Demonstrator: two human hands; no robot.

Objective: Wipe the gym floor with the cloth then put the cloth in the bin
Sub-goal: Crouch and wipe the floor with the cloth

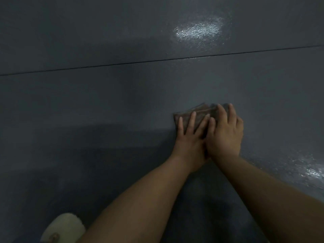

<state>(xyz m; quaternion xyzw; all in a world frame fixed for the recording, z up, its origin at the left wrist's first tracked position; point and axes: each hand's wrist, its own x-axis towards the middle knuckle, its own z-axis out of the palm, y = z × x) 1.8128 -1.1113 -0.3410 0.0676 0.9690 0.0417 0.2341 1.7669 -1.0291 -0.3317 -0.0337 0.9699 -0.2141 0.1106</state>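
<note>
A folded brownish cloth lies flat on the dark grey gym floor, right of centre. My left hand presses on its left part with straight, spread fingers. My right hand lies beside it, partly over the left hand, fingers flat on the cloth's right part. Most of the cloth is hidden under both hands. No bin is in view.
A thin seam crosses the floor from left to right beyond the hands. Shiny light patches sit at the upper right and far right edge. A pale rounded object, perhaps a slipper, is at the bottom left.
</note>
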